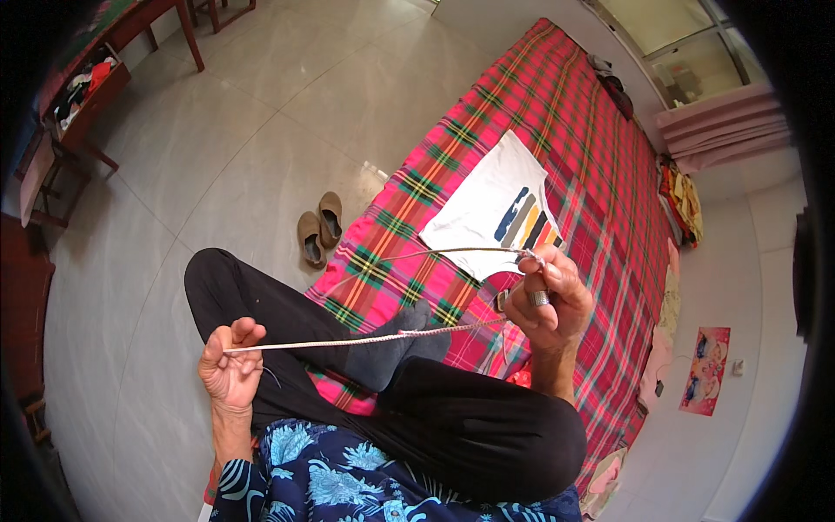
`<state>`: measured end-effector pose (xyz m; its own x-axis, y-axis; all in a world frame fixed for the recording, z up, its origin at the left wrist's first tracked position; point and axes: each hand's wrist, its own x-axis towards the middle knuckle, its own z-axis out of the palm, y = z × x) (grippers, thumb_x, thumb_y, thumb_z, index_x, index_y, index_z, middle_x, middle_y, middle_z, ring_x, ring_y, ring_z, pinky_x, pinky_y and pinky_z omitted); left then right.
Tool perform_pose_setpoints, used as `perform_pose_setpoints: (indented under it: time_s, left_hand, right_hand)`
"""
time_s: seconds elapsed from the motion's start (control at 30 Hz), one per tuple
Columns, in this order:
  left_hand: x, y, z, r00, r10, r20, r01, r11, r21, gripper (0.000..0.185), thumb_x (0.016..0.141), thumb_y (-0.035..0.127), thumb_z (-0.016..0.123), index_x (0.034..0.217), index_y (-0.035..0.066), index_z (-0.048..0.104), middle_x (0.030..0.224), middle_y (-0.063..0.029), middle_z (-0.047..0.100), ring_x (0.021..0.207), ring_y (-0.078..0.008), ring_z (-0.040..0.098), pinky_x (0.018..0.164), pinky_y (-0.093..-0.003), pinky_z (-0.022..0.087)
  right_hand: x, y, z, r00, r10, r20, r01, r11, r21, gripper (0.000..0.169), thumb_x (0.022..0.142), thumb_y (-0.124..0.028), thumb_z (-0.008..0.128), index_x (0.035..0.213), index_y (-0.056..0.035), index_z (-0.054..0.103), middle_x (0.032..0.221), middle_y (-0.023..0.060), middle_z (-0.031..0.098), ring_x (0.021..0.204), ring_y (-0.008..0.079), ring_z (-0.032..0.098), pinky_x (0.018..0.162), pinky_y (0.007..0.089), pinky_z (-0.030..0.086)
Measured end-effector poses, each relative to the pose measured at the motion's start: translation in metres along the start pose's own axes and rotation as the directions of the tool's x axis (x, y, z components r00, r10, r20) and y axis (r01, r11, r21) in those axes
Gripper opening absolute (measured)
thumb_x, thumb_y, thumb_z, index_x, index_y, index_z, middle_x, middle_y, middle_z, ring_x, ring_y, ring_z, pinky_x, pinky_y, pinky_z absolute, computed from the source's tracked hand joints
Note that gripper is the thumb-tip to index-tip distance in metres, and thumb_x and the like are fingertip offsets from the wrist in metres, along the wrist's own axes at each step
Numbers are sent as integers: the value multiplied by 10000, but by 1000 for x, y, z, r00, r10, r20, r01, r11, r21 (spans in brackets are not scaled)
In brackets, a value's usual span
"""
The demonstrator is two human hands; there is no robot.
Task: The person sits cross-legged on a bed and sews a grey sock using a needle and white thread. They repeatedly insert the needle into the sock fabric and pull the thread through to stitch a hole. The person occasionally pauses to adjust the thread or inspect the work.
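Observation:
My left hand point(233, 365) pinches the left end of a thin pale strand point(313, 344), perhaps a knitting needle. The strand runs almost straight across to my right hand point(551, 293), ridged like small stitches along much of its length, with a pinkish spot near its middle. Between thumb and forefinger, my right hand grips a small silvery-pink twisted bit point(531, 256). From there a thin dark curved strand point(456, 250) reaches left and blurs out over the bed. A wide dimpled metal ring point(539, 298), like a ring thimble, sits on a right finger. The right palm is hidden.
My crossed legs in black trousers point(483, 424) rest on a bed with a plaid cover point(450, 150). Before me lies a white garment point(483, 202) with coloured stripes. Brown shoes point(313, 238) stand on the tiled floor. An open drawer point(98, 91) holds cloths at upper left.

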<state>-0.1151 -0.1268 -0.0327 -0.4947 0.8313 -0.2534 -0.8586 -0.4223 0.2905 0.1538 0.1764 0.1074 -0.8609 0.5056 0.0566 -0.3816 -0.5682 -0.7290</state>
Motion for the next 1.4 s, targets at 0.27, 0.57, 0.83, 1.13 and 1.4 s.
perform_pose_setpoints:
  time_s: [0.27,0.57,0.83,1.13,1.4]
  left_hand:
    - [6,-1,43,970,35,239,-31,999,-21,310,827,191,786,781,52,513,748,-82,549,694,-205,541,570,-237,495]
    - [18,-18,55,999,-39,13,30,900,435,211,884,165,711,931,-21,624,692,-138,642,610,-236,655,434,-220,472]
    - [45,-38,83,986,-27,164,-108,647,755,143,934,91,634,983,-21,710,1079,-142,693,848,-154,677,570,-169,461]
    - [88,-80,108,743,-248,621,-411,564,716,90,866,91,682,861,2,697,1278,-182,614,1219,-281,563,1040,-414,416]
    - [88,-91,82,851,-450,272,308,845,436,192,959,134,607,983,-55,631,858,-175,680,652,-137,646,572,-266,558]
  right_hand:
    - [0,9,1,998,65,-10,-65,998,25,303,975,-130,414,1098,104,562,506,22,457,357,52,322,383,246,270]
    - [5,15,5,993,112,39,-111,993,-32,283,971,-133,425,1064,92,569,525,42,473,392,50,295,390,239,271]
    - [10,15,16,981,194,-3,-194,976,-101,288,952,-126,424,1025,107,577,501,35,460,370,46,311,378,225,272]
    - [15,5,30,948,315,-40,-318,938,-137,289,950,-132,454,1041,106,589,501,38,478,368,46,347,390,210,276]
    - [19,-19,-4,936,173,-308,-263,922,-284,167,934,-95,586,1037,32,620,631,23,532,482,51,407,448,237,362]
